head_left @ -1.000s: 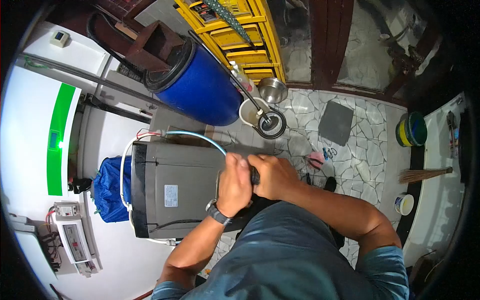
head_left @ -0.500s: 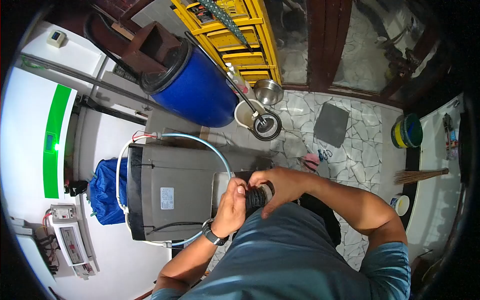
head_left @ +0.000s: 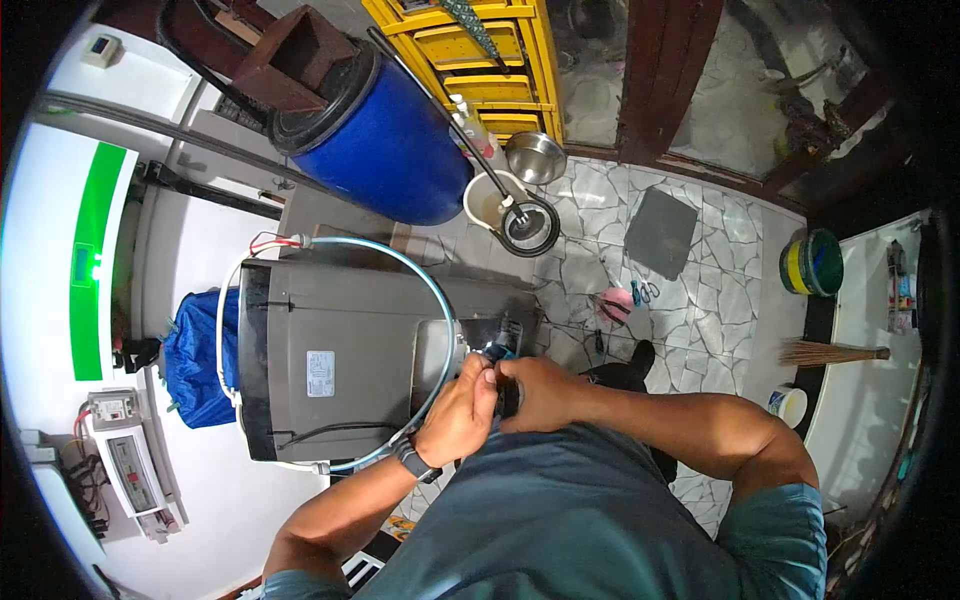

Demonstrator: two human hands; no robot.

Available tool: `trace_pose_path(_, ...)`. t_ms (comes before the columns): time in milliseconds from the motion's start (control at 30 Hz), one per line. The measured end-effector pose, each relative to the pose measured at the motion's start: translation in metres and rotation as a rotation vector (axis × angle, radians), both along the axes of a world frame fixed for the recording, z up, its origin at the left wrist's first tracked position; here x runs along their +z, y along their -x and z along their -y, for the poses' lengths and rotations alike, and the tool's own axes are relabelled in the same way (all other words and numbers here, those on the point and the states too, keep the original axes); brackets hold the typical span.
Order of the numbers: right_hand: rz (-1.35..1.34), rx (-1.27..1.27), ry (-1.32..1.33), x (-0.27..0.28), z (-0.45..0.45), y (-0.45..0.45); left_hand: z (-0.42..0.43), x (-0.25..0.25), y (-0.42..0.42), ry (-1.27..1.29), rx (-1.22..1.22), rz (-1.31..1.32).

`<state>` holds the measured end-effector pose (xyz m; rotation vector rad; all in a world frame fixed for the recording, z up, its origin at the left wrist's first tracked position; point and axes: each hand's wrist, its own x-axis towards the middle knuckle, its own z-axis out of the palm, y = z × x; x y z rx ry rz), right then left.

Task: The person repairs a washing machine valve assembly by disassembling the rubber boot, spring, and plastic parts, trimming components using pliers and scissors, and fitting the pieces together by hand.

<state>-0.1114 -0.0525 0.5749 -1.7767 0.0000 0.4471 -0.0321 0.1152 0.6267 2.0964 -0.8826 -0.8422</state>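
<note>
Both the left hand (head_left: 455,420) and the right hand (head_left: 545,392) hold one dark thing (head_left: 510,398), just beside the grey box (head_left: 345,325), with their fingers curled in on it from each side. The left hand is nearer the box's hole (head_left: 430,370), where the blue hose (head_left: 447,300) loops past, but I cannot tell which way the dark thing's long side points.

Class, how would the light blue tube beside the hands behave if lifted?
The light blue tube looks flexible yet springy, curving widely without a visible kink. Being slim, it is probably light. It may tug back where it meets white fittings.
</note>
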Motion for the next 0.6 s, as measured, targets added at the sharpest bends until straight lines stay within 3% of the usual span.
trace_pose_path(100, -0.022, -0.105, 0.079, 0.001, -0.002, -0.005, 0.003, -0.016, -0.002, 0.011, 0.058, 0.259)
trace_pose_path(400, -0.056, -0.376, 0.181, -0.028, -0.012, -0.021, 0.038, -0.037, -0.022, -0.209, 0.072, 0.506)
trace_pose_path(600, -0.101, -0.51, 0.225, -0.047, -0.003, -0.013, 0.052, -0.053, -0.023, -0.308, 0.073, 0.392)
